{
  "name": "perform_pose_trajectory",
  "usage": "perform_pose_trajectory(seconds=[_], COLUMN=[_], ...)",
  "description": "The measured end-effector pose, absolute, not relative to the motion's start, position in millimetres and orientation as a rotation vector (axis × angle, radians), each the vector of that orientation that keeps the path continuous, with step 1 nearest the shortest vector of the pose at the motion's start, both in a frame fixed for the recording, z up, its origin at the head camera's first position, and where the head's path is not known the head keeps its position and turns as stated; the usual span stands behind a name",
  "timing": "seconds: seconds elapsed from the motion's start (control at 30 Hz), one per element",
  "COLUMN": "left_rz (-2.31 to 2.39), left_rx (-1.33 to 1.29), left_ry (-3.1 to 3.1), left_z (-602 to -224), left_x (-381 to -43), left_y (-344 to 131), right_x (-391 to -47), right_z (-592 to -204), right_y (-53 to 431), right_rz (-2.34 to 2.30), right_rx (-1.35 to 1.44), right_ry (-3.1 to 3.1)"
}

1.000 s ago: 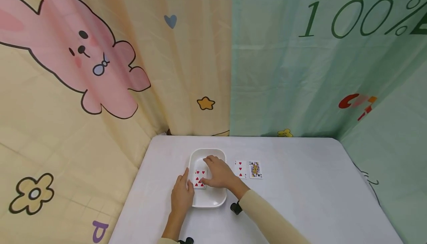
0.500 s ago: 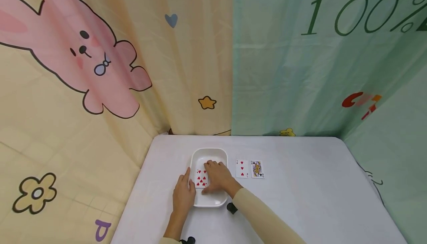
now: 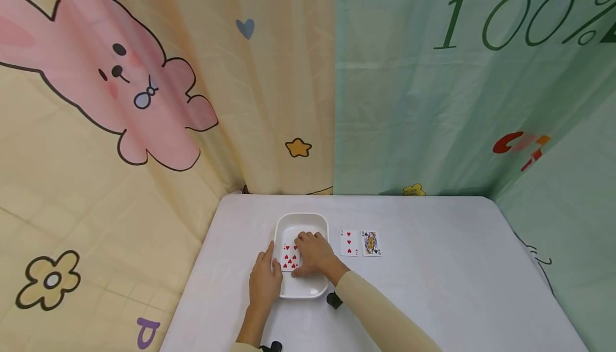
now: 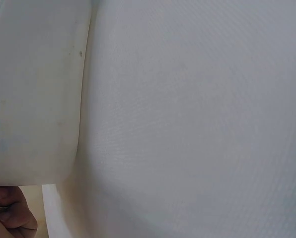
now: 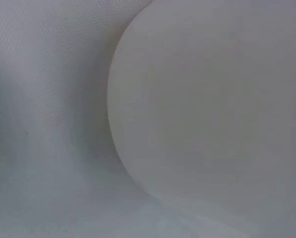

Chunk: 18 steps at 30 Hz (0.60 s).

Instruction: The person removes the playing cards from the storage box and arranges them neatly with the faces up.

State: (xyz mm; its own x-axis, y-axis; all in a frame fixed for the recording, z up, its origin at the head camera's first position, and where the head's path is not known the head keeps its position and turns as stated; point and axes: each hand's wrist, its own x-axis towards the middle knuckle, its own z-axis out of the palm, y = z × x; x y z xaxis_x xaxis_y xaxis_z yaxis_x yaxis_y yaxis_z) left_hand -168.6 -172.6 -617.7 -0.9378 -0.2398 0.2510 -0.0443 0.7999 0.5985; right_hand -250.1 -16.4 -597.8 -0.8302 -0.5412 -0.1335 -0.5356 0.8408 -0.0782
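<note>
A white tray [image 3: 302, 294] stands on the table, and a playing card with red hearts [image 3: 290, 258] lies face up inside it. My left hand [image 3: 264, 283] holds the tray's left side, index finger along the outside and thumb at the rim. Fingers [image 4: 11, 210] show by the tray's end in the left wrist view. My right hand [image 3: 315, 255] is down inside the tray, fingers bent and thumb spread toward me, overlapping the card's right edge. Whether it grips a card I cannot tell, since the palm hides what is below. The right wrist view shows the tray's outer side [image 5: 202, 109].
Right of the tray, a three of hearts [image 3: 349, 243] and a queen of clubs [image 3: 371, 244] lie face up side by side on the white table [image 3: 433, 277]. Patterned curtains [image 3: 284, 84] hang behind and beside the table.
My right hand has shifted from over the hearts card to its right side and lowered, its thumb coming off the card's face. It has barely moved in the last half second. The left hand keeps its place.
</note>
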Motion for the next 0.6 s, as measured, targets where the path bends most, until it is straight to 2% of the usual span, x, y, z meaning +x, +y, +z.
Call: perform_pose_trajectory(seconds=[0.6], left_rz=[-0.859], left_rx=[0.209], left_ry=[-2.677], left_z=[-616], left_x=[-169], left_y=[-172], right_x=[-254], right_z=[-586], right_y=[2], right_rz=[-0.271], right_rx=[-0.909], right_ry=[2.956])
